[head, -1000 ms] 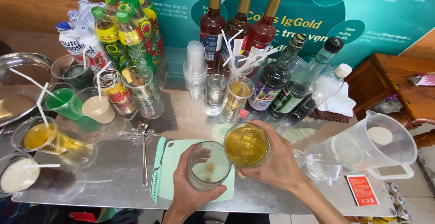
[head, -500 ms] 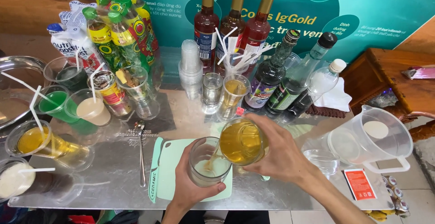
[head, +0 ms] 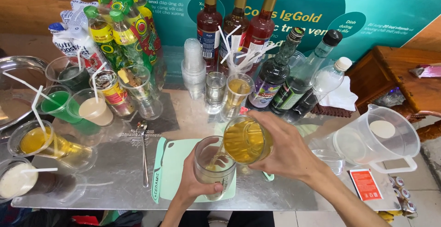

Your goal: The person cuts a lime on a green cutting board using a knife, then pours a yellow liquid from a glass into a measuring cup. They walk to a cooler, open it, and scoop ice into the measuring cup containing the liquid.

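My left hand (head: 195,181) grips a clear plastic cup (head: 214,161) that stands on a pale green cutting board (head: 170,172). My right hand (head: 282,146) holds a clear glass of amber liquid (head: 245,139), tipped to the left over the cup. A thin stream of the amber liquid runs from the glass's rim into the cup. A little liquid lies in the cup's bottom.
A metal spoon (head: 144,151) lies left of the board. Cups of green, yellow and white drinks with straws (head: 59,116) crowd the left. Bottles (head: 239,20) and a stack of small cups (head: 193,66) line the back. A clear plastic jug (head: 376,139) stands at the right.
My right hand has tipped the glass of amber liquid further over the cup, and liquid now pours in. My left hand keeps its hold on the cup.
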